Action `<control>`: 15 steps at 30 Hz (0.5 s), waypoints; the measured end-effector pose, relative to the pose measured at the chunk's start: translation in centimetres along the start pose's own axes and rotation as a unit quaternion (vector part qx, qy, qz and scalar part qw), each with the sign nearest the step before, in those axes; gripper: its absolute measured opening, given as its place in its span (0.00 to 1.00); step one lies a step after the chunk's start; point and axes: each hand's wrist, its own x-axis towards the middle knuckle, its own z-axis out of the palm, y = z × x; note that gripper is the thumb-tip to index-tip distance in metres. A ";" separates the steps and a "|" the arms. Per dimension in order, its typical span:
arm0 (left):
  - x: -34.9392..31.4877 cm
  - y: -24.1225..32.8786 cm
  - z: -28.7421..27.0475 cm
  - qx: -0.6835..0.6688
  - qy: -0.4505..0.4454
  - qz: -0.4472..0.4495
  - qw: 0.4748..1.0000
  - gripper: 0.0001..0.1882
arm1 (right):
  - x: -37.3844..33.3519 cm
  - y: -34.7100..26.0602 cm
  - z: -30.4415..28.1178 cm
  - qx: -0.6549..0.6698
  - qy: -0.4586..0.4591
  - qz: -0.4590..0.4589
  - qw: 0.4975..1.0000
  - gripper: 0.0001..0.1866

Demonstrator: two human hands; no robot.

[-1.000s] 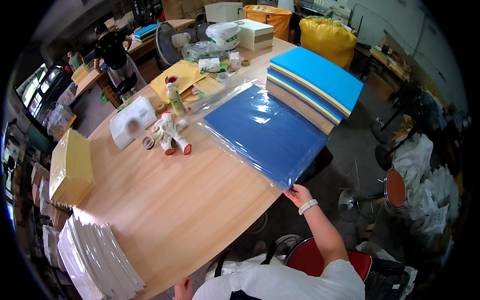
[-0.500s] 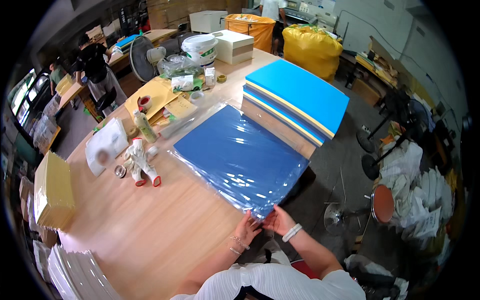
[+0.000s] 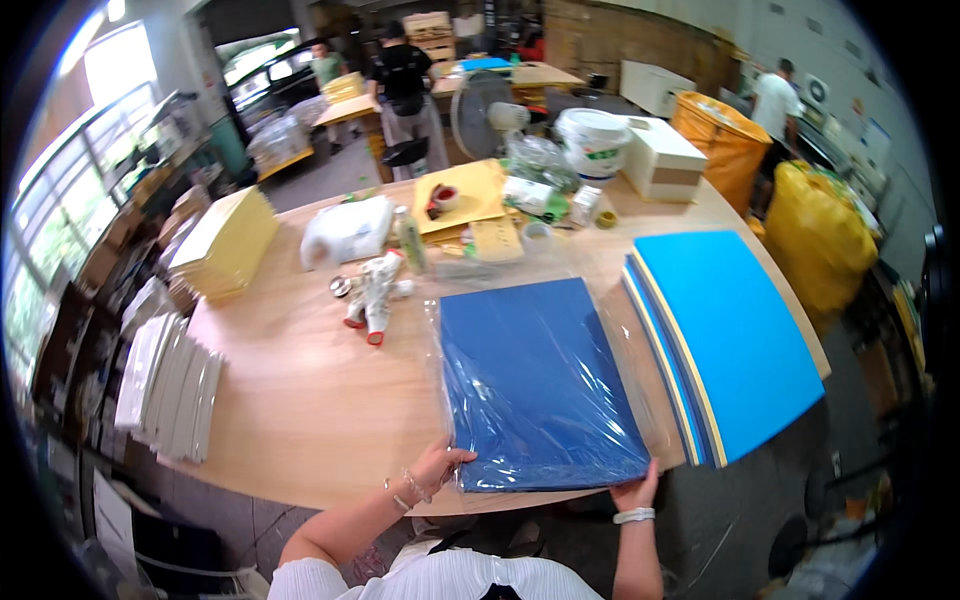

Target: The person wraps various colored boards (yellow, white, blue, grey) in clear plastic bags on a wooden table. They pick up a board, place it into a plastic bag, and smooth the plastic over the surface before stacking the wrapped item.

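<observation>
A stack of dark blue sheets (image 3: 535,375) lies in a clear plastic bag on the wooden table in front of me. My left hand (image 3: 437,468) grips the bag's near left corner, thumb on top. My right hand (image 3: 637,488) holds the near right corner, with its fingers partly hidden beneath it. The bag's clear film (image 3: 640,400) sticks out past the sheets on the right. To the right of the bag stands a taller stack of sheets (image 3: 735,340), bright blue on top with cream and dark blue layers below.
White gloves (image 3: 375,295), a bottle (image 3: 410,240) and a tape roll (image 3: 445,199) on yellow envelopes lie beyond the bag. Cream sheets (image 3: 228,240) and white packs (image 3: 170,385) are stacked at left. A white bucket (image 3: 592,145) and box (image 3: 662,160) stand at the back. Other people work farther off.
My hands have moved apart, from close together at one corner to the two near corners. The bagged sheets now lie squarer to me. The view has turned left.
</observation>
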 end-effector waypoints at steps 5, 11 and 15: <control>0.4 1.9 1.4 0.036 -0.015 -0.004 0.999 0.13 | 3.8 -7.2 -3.6 -0.138 -0.124 0.136 0.973 0.41; 0.6 2.5 1.8 0.007 0.000 0.053 0.999 0.11 | 5.3 -7.5 -1.2 -0.147 -0.104 0.090 0.980 0.42; 1.3 4.0 -1.0 0.077 -0.005 0.075 0.994 0.12 | 7.1 -5.1 2.9 -0.407 -0.101 0.121 0.900 0.35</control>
